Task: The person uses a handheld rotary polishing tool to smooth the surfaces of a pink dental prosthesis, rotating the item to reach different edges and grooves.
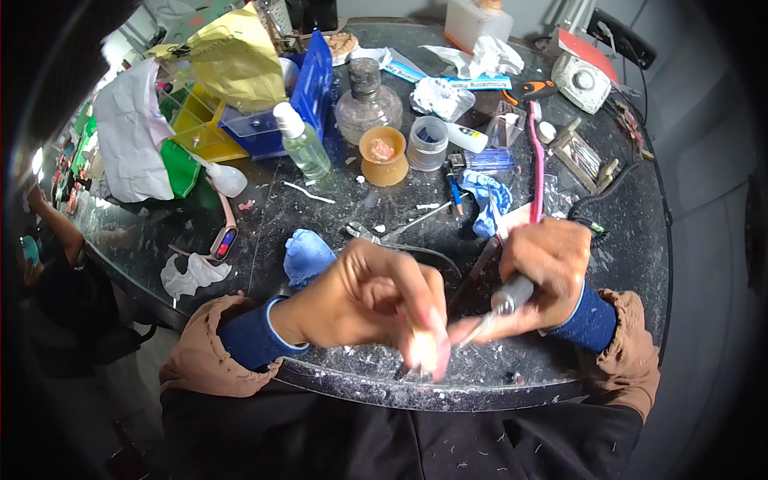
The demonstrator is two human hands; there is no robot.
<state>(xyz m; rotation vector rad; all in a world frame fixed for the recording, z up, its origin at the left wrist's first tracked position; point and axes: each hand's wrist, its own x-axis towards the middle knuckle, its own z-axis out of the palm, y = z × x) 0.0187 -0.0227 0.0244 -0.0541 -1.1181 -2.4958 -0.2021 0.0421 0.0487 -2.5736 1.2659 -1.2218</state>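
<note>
My left hand pinches a small pale pink piece between thumb and fingertips, near the bench's front edge. Glare washes out its shape. Wrapped in my right hand is a grey rotary handpiece. Its thin metal tip points left and down, close to the pale piece; blur hides whether they touch. Just beyond my left hand lies a blue lump of moulded material. A blue dental cast and a pink toothbrush lie past my right hand.
Across the dusty dark bench stand a spray bottle, a glass burner, an orange-tan cup and a clear jar. Blue and yellow bins fill the back left. A smartwatch and crumpled tissue lie left.
</note>
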